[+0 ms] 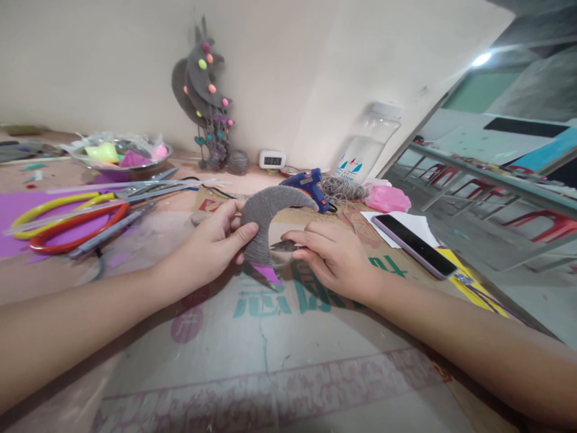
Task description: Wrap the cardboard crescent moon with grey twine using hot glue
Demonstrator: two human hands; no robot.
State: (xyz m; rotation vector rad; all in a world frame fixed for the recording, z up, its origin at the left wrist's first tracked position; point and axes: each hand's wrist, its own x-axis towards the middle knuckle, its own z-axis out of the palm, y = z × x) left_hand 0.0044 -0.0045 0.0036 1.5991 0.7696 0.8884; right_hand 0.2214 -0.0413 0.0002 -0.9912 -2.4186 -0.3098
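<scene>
My left hand (215, 246) grips a crescent shape wrapped in grey twine (265, 211) near its lower end, thumb on the front. A bare purple tip (269, 274) of the crescent pokes out below the wrapping. My right hand (329, 255) rests on the table just right of the crescent and pinches a short end of grey twine (283, 245) that runs to the crescent. Both hands lie over a printed cardboard sheet (279, 337).
Red and yellow scissors (67, 219) lie at the left on purple paper. A blue glue gun (311, 186), a twine bundle (342, 189), pink material (387, 198) and a phone (412, 243) sit behind and right. A bowl (119, 159) and a finished grey moon decoration (205, 96) stand by the wall.
</scene>
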